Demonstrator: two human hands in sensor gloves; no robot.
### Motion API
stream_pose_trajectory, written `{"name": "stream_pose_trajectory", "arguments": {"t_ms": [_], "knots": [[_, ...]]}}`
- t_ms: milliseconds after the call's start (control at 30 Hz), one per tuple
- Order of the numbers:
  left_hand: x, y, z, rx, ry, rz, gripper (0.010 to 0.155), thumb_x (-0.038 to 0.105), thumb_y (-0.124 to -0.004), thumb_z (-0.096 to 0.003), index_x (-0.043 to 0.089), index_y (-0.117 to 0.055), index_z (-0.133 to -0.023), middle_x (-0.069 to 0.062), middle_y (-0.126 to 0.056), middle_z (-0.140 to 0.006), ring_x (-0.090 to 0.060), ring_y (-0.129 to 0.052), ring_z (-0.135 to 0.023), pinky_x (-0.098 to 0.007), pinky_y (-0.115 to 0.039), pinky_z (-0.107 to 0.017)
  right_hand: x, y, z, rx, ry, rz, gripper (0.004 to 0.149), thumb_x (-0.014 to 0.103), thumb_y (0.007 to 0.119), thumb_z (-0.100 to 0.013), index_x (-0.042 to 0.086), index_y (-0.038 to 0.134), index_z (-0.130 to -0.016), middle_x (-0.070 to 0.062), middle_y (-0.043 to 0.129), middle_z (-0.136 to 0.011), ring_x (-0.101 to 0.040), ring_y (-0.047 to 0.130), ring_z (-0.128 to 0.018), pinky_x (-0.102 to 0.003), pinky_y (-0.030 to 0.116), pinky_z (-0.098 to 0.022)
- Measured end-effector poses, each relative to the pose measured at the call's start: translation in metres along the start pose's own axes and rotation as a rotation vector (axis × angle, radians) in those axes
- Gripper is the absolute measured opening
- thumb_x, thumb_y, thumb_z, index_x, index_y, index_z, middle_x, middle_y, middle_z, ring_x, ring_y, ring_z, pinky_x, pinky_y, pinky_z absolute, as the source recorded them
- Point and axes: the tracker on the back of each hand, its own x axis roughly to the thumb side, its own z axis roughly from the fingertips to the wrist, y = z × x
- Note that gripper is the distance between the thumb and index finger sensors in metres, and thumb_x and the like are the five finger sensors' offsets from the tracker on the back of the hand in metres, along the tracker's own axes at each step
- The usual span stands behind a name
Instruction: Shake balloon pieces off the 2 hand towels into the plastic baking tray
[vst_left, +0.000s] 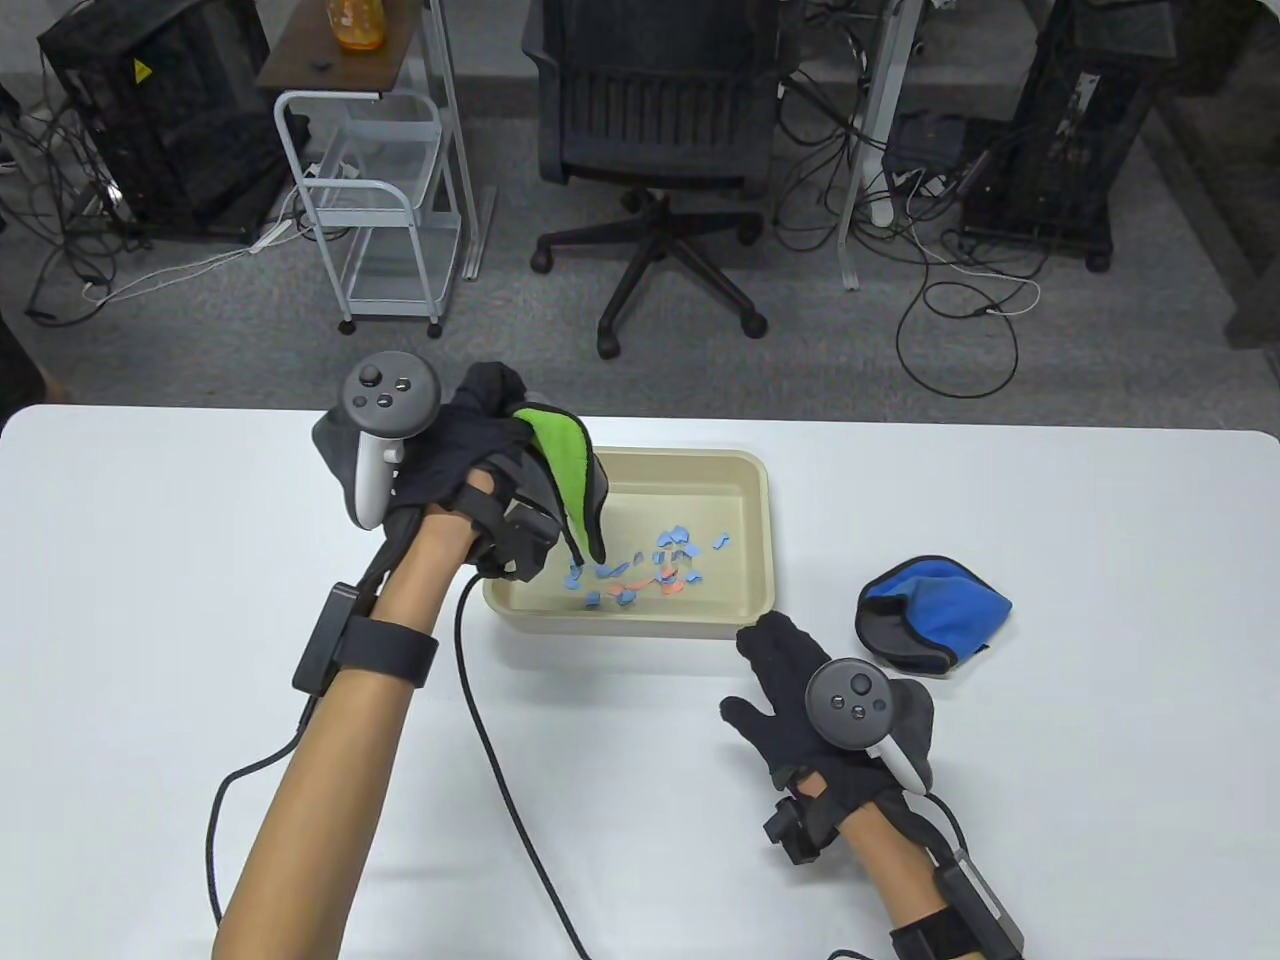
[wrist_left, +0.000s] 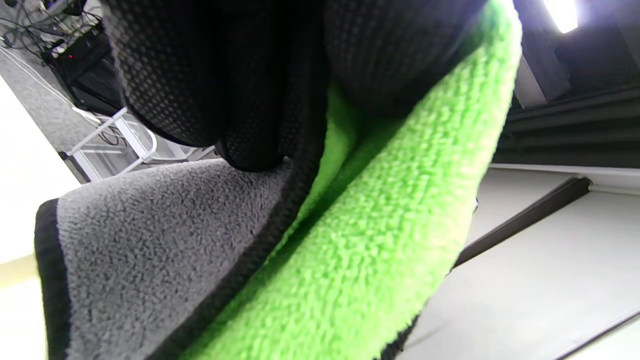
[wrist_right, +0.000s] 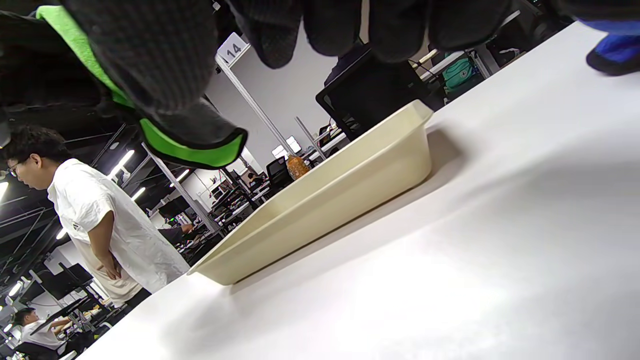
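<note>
My left hand (vst_left: 490, 440) holds a green and grey hand towel (vst_left: 570, 470) bunched up above the left end of the beige plastic baking tray (vst_left: 755, 520). The towel (wrist_left: 350, 240) fills the left wrist view, with my gloved fingers (wrist_left: 250, 100) curled over it. Several blue and orange balloon pieces (vst_left: 650, 570) lie inside the tray. The blue and grey hand towel (vst_left: 935, 610) sits crumpled on the table right of the tray. My right hand (vst_left: 800, 690) rests flat on the table just in front of the tray's near right corner, holding nothing. The tray (wrist_right: 320, 200) shows from the side in the right wrist view.
The white table (vst_left: 150, 560) carries only the tray and towels. A cable (vst_left: 500, 760) runs from my left wrist across the table. Beyond the far edge stand an office chair (vst_left: 650, 150) and a white cart (vst_left: 370, 200). A person in a white shirt (wrist_right: 100, 220) stands nearby.
</note>
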Motion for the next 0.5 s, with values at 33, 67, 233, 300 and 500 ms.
{"name": "stream_pose_trajectory", "arguments": {"t_ms": [33, 67, 233, 300, 500], "knots": [[-0.002, 0.007, 0.000, 0.010, 0.004, 0.003, 0.034, 0.032, -0.082, -0.0397, 0.041, -0.069, -0.070, 0.009, -0.088, -0.079, -0.025, -0.100, -0.082, -0.044, -0.088, -0.056, 0.000, 0.000, 0.000, 0.001, -0.001, 0.002, 0.073, 0.048, 0.082, -0.041, 0.023, 0.051, -0.103, -0.011, 0.042, -0.118, -0.043, 0.046, -0.105, -0.060, 0.054, -0.072], [-0.005, 0.015, 0.000, 0.024, 0.010, 0.001, 0.035, 0.032, -0.082, -0.0397, 0.041, -0.069, -0.070, 0.009, -0.088, -0.079, -0.026, -0.100, -0.082, -0.044, -0.088, -0.056, 0.000, 0.000, 0.000, 0.003, -0.002, 0.003, 0.073, 0.048, 0.082, -0.041, 0.023, 0.051, -0.102, -0.011, 0.041, -0.118, -0.043, 0.047, -0.105, -0.060, 0.054, -0.072], [-0.027, 0.057, 0.000, 0.092, 0.053, -0.033, 0.034, 0.032, -0.082, -0.0398, 0.041, -0.069, -0.070, 0.009, -0.088, -0.080, -0.025, -0.099, -0.083, -0.045, -0.087, -0.057, 0.001, 0.002, 0.000, 0.009, -0.008, 0.005, 0.073, 0.049, 0.081, -0.041, 0.023, 0.052, -0.102, -0.011, 0.042, -0.118, -0.043, 0.046, -0.105, -0.061, 0.054, -0.072], [-0.038, 0.070, -0.001, 0.113, 0.076, -0.026, 0.035, 0.032, -0.082, -0.0399, 0.041, -0.069, -0.070, 0.009, -0.088, -0.080, -0.026, -0.098, -0.083, -0.045, -0.086, -0.057, 0.001, 0.002, 0.000, 0.010, -0.011, 0.006, 0.072, 0.049, 0.081, -0.041, 0.024, 0.052, -0.102, -0.011, 0.042, -0.118, -0.043, 0.047, -0.105, -0.061, 0.054, -0.072], [-0.083, 0.097, 0.001, 0.172, 0.161, -0.020, 0.035, 0.032, -0.082, -0.0399, 0.041, -0.068, -0.071, 0.009, -0.087, -0.080, -0.026, -0.097, -0.084, -0.045, -0.085, -0.058, 0.002, 0.003, 0.000, 0.015, -0.011, 0.013, 0.072, 0.049, 0.081, -0.041, 0.024, 0.053, -0.102, -0.011, 0.043, -0.118, -0.043, 0.046, -0.105, -0.061, 0.054, -0.072]]}}
